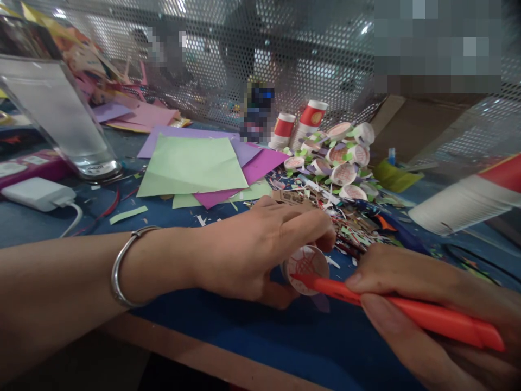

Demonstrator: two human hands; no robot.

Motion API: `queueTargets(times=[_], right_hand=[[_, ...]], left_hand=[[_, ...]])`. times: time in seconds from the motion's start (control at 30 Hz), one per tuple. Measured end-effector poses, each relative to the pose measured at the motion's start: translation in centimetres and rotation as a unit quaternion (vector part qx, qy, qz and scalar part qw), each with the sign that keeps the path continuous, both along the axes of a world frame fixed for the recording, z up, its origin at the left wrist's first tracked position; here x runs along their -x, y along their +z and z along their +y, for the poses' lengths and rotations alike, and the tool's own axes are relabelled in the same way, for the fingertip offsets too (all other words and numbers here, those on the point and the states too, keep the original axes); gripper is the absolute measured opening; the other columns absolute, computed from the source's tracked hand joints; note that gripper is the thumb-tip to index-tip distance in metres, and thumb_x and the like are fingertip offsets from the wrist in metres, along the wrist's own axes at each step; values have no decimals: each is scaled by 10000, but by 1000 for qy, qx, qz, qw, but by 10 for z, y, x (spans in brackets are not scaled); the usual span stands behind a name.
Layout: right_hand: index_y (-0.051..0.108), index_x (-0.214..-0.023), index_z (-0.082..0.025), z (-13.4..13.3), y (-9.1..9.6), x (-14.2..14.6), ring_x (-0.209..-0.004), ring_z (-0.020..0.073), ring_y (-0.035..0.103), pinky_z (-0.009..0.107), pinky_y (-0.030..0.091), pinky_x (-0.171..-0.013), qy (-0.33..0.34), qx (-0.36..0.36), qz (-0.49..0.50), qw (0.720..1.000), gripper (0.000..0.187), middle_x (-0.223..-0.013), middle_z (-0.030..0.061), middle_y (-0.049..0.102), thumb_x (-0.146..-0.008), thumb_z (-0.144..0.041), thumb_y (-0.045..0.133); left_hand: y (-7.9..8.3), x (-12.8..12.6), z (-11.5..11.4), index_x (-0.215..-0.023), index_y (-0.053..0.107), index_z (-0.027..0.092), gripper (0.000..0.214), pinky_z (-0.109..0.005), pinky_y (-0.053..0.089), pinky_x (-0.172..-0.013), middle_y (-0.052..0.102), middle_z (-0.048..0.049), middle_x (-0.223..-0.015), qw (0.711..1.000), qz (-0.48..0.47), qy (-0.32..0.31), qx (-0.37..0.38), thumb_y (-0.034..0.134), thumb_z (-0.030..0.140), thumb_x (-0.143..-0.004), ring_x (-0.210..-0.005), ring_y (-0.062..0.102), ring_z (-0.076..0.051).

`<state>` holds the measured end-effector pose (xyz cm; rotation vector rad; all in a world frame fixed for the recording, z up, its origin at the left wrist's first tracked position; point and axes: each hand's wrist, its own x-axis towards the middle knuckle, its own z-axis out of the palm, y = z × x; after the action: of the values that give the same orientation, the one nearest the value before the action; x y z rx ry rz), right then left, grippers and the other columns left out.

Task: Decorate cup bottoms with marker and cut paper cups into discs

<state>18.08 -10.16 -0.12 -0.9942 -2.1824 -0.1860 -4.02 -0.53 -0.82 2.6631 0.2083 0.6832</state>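
Our left hand [254, 247] pinches the cup [311, 262], our right hand [451, 285] the pen [419, 312]; we seem mid-drawing; the next stroke likely needs steadiness.

Slim silver bangle [115, 276] (rounded, shiny) around the bare left wrist [142, 266].

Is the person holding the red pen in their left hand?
No, the right hand grips the red pen, while the fingers of the left hand are around a small round piece with red lines.
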Motion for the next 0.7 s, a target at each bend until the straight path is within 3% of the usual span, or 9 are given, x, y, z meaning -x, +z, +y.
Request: queueTargets(times=[0.2,0.7], right_hand=[[604,-959,-283,3,4,3,-639,105,722,157,579,-669,-2,-10,-11,1000,241,-749,-45,720,-809,-97,580],[632,-972,-264,3,2,-3,-638,131,722,197,561,-592,-24,-10,7,1000,186,-798,-11,739,-855,-123,597]], left_hand=[[0,0,0,-1124,500,163,450,-362,419,-895,653,-97,-1150,1000,1,3,-5,739,150,-742,-1086,599,-248],[2,-1,-3,-1115,520,151,482,-366,420,-916,668,-86,-1093,1000,8,5,5,769,124,-703,-1041,606,-238]])
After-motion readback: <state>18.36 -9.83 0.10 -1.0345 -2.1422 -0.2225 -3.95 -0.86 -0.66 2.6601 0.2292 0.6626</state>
